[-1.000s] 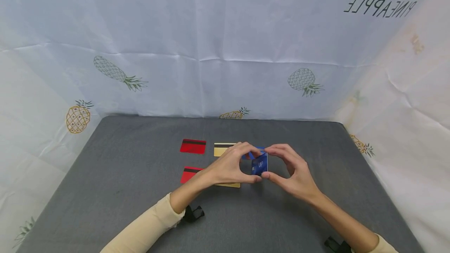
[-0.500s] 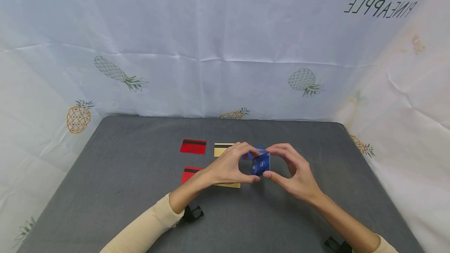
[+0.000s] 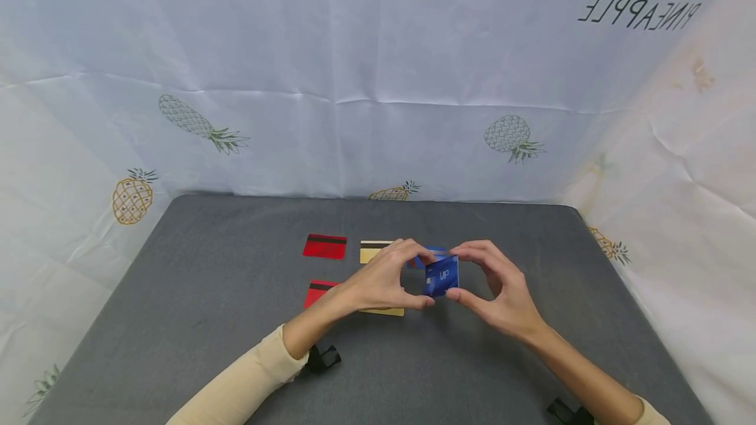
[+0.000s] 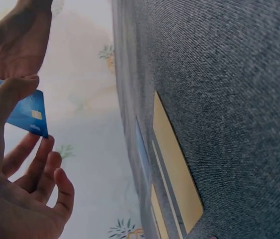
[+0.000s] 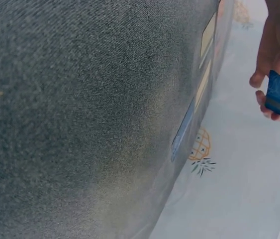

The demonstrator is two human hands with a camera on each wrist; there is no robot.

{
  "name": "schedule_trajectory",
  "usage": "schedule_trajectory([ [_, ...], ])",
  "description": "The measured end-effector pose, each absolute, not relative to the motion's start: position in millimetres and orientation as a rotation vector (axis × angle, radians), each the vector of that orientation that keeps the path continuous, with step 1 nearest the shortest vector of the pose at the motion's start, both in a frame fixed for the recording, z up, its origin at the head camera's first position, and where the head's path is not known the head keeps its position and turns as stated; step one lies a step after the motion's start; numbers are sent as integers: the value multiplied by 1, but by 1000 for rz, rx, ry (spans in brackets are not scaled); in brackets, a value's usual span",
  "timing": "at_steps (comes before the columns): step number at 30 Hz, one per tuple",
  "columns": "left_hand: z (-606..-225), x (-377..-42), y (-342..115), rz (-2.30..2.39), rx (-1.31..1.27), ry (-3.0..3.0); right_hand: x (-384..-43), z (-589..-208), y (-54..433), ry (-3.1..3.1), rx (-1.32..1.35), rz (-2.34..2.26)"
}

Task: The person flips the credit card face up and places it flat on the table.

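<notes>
A blue bank card (image 3: 441,276) with VIP lettering and a chip stands tilted above the table between both hands. My left hand (image 3: 386,277) pinches its left side with thumb and fingertips; in the left wrist view the left thumb (image 4: 18,89) crosses in front of the card's face. At the card's right edge, my right hand (image 3: 499,287) pinches it, fingertips at the top corner and thumb at the bottom. Behind the held card, another blue card (image 3: 438,250) lies on the table, partly hidden by the left fingers.
On the grey table (image 3: 236,294) lie a red card (image 3: 325,246) at the back and another red card (image 3: 319,290) nearer, partly under the left forearm. A yellow card (image 3: 373,252) and a nearer yellow card (image 3: 390,311) are partly covered by the left hand. Pineapple-print curtain (image 3: 378,143) surrounds the table.
The held blue card has turned so more of its VIP face shows. My right hand has shifted slightly right with it, while the left hand has barely moved.
</notes>
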State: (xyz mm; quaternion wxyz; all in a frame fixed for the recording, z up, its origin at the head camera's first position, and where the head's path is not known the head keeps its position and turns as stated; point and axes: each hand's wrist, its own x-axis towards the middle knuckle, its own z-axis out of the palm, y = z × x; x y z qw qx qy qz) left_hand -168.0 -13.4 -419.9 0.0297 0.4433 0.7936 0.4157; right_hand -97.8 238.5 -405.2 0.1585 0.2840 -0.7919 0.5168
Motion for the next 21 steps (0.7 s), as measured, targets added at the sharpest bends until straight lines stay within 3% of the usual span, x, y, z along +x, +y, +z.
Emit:
schedule_trajectory([
  [21,-414,-169,-22,1209,1246,2552,-98,-403,255,-2404,764,1437],
])
